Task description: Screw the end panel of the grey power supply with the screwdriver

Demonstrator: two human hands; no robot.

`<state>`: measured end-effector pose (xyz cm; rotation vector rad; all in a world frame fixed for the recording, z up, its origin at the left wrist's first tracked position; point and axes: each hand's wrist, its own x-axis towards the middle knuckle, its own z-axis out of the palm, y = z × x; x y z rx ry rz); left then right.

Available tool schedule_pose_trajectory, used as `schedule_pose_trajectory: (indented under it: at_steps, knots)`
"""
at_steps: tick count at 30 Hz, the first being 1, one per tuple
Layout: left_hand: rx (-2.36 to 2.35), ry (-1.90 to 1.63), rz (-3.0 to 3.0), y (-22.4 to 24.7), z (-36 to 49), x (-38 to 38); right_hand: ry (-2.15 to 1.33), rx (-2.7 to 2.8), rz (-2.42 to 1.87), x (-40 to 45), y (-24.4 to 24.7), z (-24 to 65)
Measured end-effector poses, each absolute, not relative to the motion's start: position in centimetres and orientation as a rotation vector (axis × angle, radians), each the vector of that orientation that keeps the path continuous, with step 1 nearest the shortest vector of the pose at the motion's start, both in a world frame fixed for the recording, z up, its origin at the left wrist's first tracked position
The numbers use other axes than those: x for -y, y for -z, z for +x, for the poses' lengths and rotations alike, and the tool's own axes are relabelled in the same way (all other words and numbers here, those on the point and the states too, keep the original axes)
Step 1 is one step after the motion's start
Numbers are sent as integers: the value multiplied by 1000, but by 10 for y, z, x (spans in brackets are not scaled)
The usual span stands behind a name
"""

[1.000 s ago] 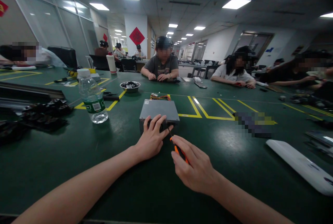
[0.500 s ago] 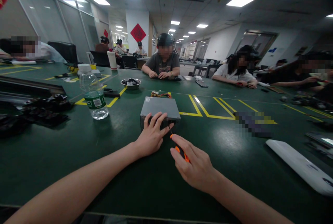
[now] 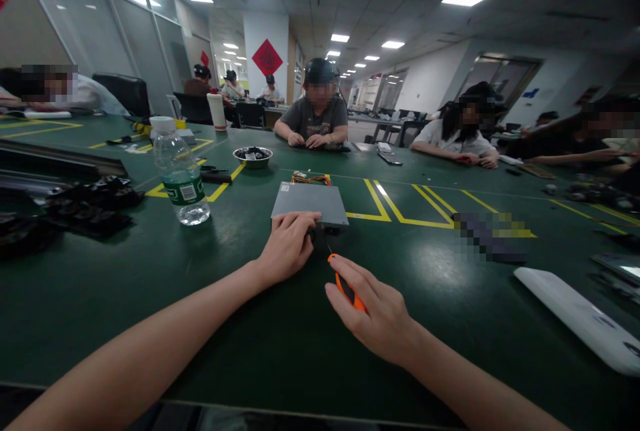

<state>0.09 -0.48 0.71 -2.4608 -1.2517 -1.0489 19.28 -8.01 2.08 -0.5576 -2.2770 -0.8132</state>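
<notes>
A grey metal computer power supply [image 3: 311, 201] lies on the green table, its bundle of coloured cables [image 3: 311, 179] at the far side. My left hand [image 3: 291, 244] steadies it at the near left edge, fingers laid over the top and the thumb side by the front face. In my right hand [image 3: 375, 307] is an orange and black screwdriver [image 3: 346, 289], held loosely by its handle. Its thin shaft points up at the front face of the power supply, under the socket. Whether the tip touches a screw I cannot make out.
A water bottle [image 3: 184, 181] stands left of the power supply, with a metal bowl [image 3: 253, 157] of small parts behind. Dark parts [image 3: 93, 201] are heaped at far left. A white case [image 3: 575, 317] lies at right. A person [image 3: 317, 114] sits opposite; others work around.
My left fingers have drawn together and back, away from the screwdriver shaft, where one finger reached before. My right hand stays almost in place, the screwdriver still in it.
</notes>
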Motion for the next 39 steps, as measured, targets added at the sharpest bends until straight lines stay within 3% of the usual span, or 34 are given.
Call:
schedule_pose_trajectory:
  at_steps: [39]
  knots:
    - [1353, 1064, -2299, -9, 14, -5, 888, 2231, -655, 69, -12, 200]
